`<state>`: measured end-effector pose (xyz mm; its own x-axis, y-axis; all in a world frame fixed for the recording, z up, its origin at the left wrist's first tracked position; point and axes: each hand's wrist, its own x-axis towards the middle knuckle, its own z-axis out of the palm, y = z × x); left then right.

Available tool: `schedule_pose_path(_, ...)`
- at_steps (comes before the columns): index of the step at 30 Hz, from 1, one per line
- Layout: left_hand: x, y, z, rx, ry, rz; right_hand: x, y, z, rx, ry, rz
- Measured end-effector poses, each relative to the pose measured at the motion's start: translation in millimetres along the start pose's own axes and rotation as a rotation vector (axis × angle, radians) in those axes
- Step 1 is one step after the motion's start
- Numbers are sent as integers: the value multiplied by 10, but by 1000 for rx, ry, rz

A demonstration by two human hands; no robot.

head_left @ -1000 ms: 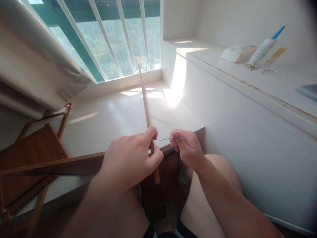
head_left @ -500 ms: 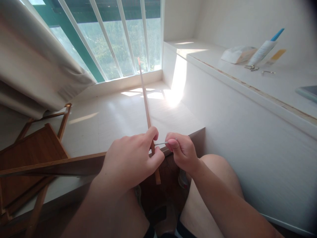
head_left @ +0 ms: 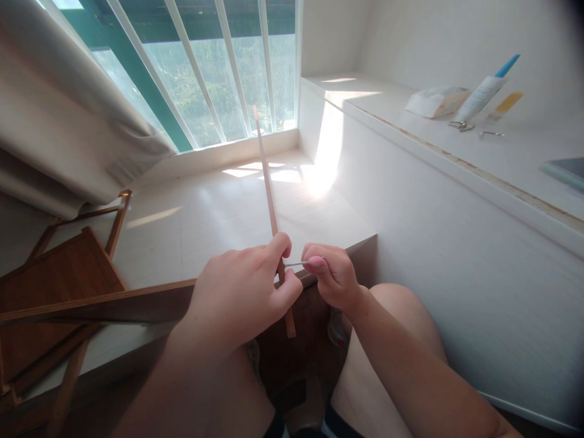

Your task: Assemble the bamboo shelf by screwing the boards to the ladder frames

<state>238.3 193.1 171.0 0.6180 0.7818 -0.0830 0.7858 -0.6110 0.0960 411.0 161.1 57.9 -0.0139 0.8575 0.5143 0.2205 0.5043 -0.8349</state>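
My left hand grips a long, narrow wooden strip, its thumb and fingers closed around the strip. The strip slants up toward the window, and its lower end shows below the hand. Pinched in my right hand is a thin metal hex key. Its tip meets the strip's side between my left thumb and forefinger, where a small dark fitting is partly hidden. The fingers of my right hand cover most of the key's other end.
Wooden frame pieces lie at left on the pale platform. On the right ledge are a white tube, a packet, a yellow-handled brush and small metal parts. A curtain hangs by the barred window.
Almost nothing differs. Both hands keep their hold, and the right hand with the hex key has shifted very slightly left.
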Motion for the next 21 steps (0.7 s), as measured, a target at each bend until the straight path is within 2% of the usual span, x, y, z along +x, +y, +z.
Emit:
schedule_pose_path(5, -14, -9, -5, 8, -5, -3, -21, -92, 4, 13, 2, 123)
schedule_pose_path(15, 19, 7, 10, 7, -12, -16, 17, -215, -19, 17, -3, 162)
schedule_pose_path(21, 3, 1, -5, 11, -15, -18, 30, -257, 3, 82, 22, 248)
